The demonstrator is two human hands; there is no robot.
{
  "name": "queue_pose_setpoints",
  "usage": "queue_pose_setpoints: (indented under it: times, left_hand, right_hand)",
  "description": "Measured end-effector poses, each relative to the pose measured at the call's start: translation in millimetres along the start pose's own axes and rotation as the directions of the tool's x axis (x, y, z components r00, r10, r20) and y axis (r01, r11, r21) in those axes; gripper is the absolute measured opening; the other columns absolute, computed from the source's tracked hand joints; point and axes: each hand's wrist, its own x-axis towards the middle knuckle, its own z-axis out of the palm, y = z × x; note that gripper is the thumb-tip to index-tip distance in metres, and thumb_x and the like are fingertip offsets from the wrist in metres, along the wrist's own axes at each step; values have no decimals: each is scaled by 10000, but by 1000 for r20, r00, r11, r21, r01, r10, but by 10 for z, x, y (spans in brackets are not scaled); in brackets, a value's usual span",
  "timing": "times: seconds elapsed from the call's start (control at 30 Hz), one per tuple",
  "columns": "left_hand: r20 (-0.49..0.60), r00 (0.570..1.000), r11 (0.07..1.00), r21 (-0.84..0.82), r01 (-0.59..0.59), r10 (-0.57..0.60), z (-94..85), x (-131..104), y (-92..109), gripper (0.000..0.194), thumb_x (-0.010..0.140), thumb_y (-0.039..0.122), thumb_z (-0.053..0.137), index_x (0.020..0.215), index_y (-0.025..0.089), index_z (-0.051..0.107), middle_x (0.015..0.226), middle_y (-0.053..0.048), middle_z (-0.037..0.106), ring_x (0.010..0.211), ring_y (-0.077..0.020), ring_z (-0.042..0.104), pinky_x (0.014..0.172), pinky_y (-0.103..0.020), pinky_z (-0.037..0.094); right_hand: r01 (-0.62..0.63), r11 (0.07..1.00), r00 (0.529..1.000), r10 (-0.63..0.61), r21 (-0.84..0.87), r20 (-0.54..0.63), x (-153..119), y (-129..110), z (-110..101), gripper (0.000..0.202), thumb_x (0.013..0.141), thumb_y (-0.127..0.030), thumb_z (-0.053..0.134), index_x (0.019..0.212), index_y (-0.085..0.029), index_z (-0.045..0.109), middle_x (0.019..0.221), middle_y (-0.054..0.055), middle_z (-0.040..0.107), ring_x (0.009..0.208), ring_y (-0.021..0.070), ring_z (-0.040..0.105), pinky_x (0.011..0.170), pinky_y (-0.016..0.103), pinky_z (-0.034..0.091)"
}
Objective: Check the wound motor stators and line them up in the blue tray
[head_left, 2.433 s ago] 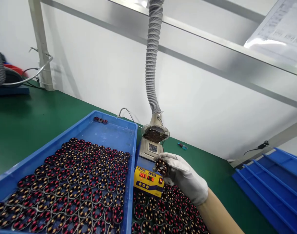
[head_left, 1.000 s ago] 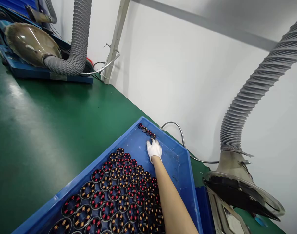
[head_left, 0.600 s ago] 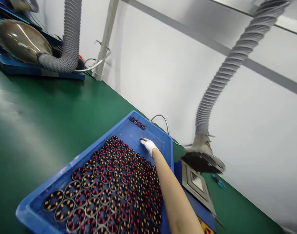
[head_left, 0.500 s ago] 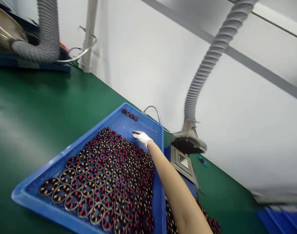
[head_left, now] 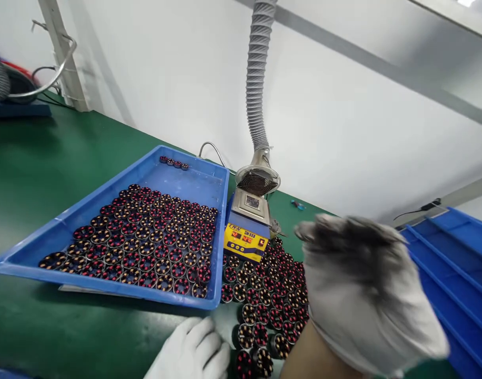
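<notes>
Rings (head_left: 276, 301) on the desk (head_left: 86, 326) lie between my half-curled left hand (head_left: 197, 351), just beside them, and raised, half-curled right hand (head_left: 367, 292); I can't tell either's hold.

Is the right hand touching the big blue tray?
Apart: the head view shows wound stators on the green tabletop between the right hand and blue tray.

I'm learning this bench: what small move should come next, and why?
Perhaps ease the left hand onto the loose ring-shaped part beside it: that hand is low and near, the right hand is higher in view, and the far row in the blue tray holds only four.
</notes>
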Motion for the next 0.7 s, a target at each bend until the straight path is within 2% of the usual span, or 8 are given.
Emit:
queue_pose_setpoints:
  times: [0.07, 0.13, 0.27, 0.4, 0.53, 0.6, 0.63, 0.7]
  left_hand:
    - [117, 991, 992, 103, -75, 63, 120, 204, 70, 140, 858, 294, 540, 856, 207, 649, 938, -17, 692, 960, -214, 600, 831, -335, 461]
    - [250, 968, 973, 217, -76, 20, 277, 370, 59, 195, 771, 268, 650, 936, 165, 665, 1103, -76, 651, 1091, -258, 543, 916, -385, 433]
    - [341, 936, 941, 335, -36, -85, 622, 531, -42, 126, 677, 148, 705, 783, 80, 699, 995, -193, 670, 1065, -345, 557, 946, -508, 403]
    - [342, 940, 939, 327, -105, -13, 739, 538, -98, 129, 618, 149, 755, 722, 93, 703, 889, -167, 695, 1002, -327, 596, 912, -471, 438]
    - [248, 964, 949, 268, -164, 96, 451, 738, -160, 190, 594, 284, 779, 544, 215, 609, 904, -2, 702, 966, -262, 604, 853, -407, 473]
    - [109, 991, 952, 286, -111, 83, 199, 957, -195, 108, 686, 260, 701, 668, 221, 602, 1095, 4, 647, 1106, -280, 513, 869, -437, 447]
    - [-46, 995, 962, 263, -71, 86, 70, 1078, -212, 65, 711, 206, 659, 725, 221, 597, 1112, -3, 633, 1146, -284, 470, 871, -440, 432]
    - [-170, 974, 955, 280, -97, 149, -155, 1300, -243, 110, 777, 147, 564, 863, 213, 584, 1200, -41, 558, 1227, -304, 365, 878, -458, 403]
  right_hand:
    - [34, 999, 994, -32, 20, -105, -171, -94, -183, 107, 819, -356, 600, 876, -346, 690, 887, -66, 735, 826, 152, 674, 759, 307, 542]
    - [44, 997, 985, -34, 55, -172, -274, -124, -318, 90, 801, -380, 618, 858, -364, 686, 844, -75, 726, 796, 145, 663, 715, 290, 544]
    - [3, 993, 993, 12, 122, -117, -284, -126, -414, 102, 791, -319, 623, 844, -329, 710, 808, -32, 731, 737, 172, 673, 649, 311, 559]
    - [-51, 988, 995, 62, 142, -76, -188, -139, -396, 129, 781, -307, 638, 832, -244, 739, 792, 6, 749, 705, 168, 699, 681, 278, 575]
    - [-102, 985, 983, 121, 136, -137, -123, -41, -400, 97, 726, -342, 705, 776, -269, 747, 757, -6, 756, 692, 162, 707, 678, 236, 574]
    - [-137, 985, 962, 159, 108, -221, -91, 93, -398, 96, 712, -336, 722, 786, -279, 741, 786, -11, 758, 721, 157, 706, 673, 214, 565]
    - [-166, 981, 951, 185, 96, -248, -71, 176, -391, 112, 708, -336, 725, 801, -274, 736, 809, -5, 758, 738, 158, 703, 679, 214, 562]
    - [-215, 970, 948, 236, 115, -216, -26, 356, -363, 168, 707, -364, 721, 837, -258, 723, 847, 17, 752, 759, 174, 695, 699, 247, 559]
